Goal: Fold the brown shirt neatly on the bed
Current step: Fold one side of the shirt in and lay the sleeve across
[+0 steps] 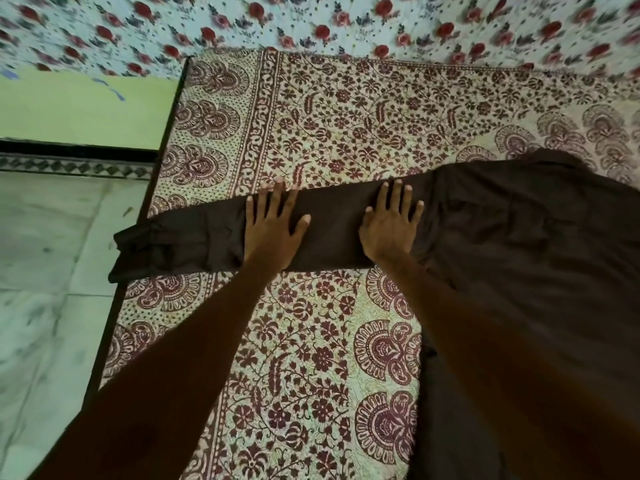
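Observation:
The brown shirt [519, 258] lies spread on the bed [346, 116], its body filling the right side. One long sleeve [194, 240] stretches left, and its cuff hangs over the bed's left edge. My left hand [273, 226] lies flat on the middle of that sleeve with fingers straight and spread. My right hand [391, 225] presses flat where the sleeve meets the body, fingers also straight. Neither hand grips the cloth. My right forearm covers part of the shirt's body.
The bed carries a cream and maroon floral cover. Its dark left edge [138, 216] drops to a pale tiled floor [45, 271]. A floral fabric with red roses [311, 22] runs across the far side. A light green wall [79, 105] is at the upper left.

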